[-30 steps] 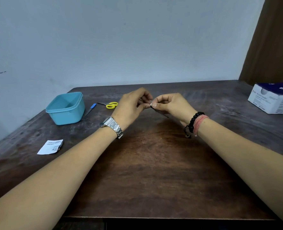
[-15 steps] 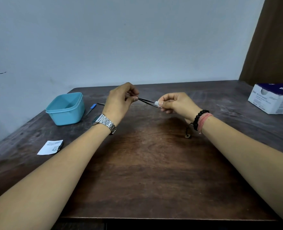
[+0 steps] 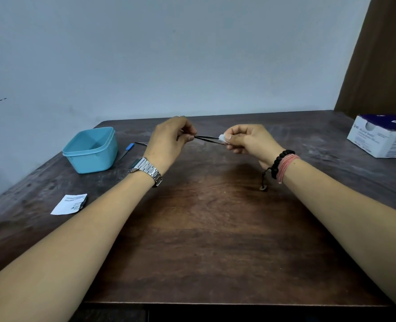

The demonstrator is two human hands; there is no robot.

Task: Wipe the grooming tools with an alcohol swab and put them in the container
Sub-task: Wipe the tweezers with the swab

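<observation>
Above the middle of the table, my left hand (image 3: 170, 141) pinches one end of thin black tweezers (image 3: 207, 138). My right hand (image 3: 250, 141) pinches a small white alcohol swab (image 3: 222, 138) folded around the tweezers' other end. An open light-blue container (image 3: 92, 151) stands at the back left, nothing visible inside. Beside it lies a thin tool with a blue tip (image 3: 127, 149). A dark tip (image 3: 141, 143) of another tool pokes out behind my left hand; the rest is hidden.
A torn white swab wrapper (image 3: 70, 204) lies at the left of the dark wooden table (image 3: 204, 240). A white and purple box (image 3: 382, 135) sits at the far right. A wall runs close behind the table.
My hands have drawn apart: the left went left, the right slid the swab along the tweezers toward their far end. The yellow scissors are now hidden behind my left hand.
</observation>
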